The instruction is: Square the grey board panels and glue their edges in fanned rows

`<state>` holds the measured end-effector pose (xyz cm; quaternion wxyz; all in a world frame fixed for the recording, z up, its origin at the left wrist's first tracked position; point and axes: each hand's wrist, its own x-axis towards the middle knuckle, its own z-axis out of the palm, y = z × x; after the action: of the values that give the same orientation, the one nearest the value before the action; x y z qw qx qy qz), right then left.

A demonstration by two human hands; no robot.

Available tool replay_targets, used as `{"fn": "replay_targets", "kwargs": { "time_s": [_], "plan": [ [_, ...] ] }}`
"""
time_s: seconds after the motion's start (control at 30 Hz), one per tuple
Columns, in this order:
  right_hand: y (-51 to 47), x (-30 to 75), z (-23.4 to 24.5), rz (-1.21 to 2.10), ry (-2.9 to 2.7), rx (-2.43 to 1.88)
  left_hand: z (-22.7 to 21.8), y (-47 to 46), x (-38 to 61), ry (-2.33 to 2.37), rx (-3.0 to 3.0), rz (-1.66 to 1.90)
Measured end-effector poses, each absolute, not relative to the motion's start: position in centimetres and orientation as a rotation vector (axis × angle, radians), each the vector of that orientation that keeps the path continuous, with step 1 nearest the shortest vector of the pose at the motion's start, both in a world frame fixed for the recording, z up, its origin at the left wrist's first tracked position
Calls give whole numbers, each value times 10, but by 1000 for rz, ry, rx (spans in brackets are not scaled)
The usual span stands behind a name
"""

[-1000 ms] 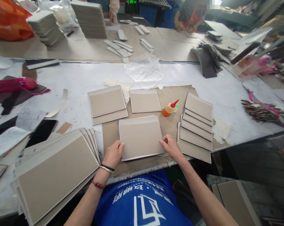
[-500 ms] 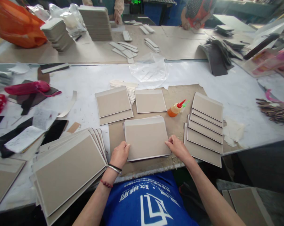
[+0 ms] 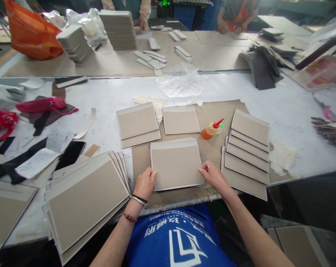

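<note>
A beige cardboard panel (image 3: 176,163) with a pale strip along its far edge lies in front of me, on top of at least one more panel. My left hand (image 3: 145,182) pinches its left edge, fingers curled and thumb on top. At the right edge my right hand (image 3: 212,174) grips the same panel between thumb and fingers. Beyond it are a single panel (image 3: 181,120) and two overlapped panels (image 3: 138,120). A squeeze bottle (image 3: 211,129) of orange liquid with a red tip stands tilted to the right of them.
Fanned panels (image 3: 248,157) overlap at the right; larger panels (image 3: 87,200) are stacked at the left. A clear plastic bag (image 3: 180,83) lies farther back. A pink pouch (image 3: 42,105) and notes (image 3: 35,163) lie left. Two people work across the table, one person's hand (image 3: 143,21) resting there.
The whole view has shifted slightly, so everything appears a little farther right. Both hands keep their hold on the panel's two sides, and the panel stays in place among the others.
</note>
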<state>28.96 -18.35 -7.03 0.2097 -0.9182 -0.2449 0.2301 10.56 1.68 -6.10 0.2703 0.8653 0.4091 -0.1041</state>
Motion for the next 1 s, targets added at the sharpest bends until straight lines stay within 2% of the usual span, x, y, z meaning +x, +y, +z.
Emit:
{"fn": "replay_targets", "kwargs": {
  "time_s": [1.0],
  "plan": [
    [-181, 284, -63, 637, -671, -2588, -57, 16, 106, 1097, 2288, -248]
  ]
}}
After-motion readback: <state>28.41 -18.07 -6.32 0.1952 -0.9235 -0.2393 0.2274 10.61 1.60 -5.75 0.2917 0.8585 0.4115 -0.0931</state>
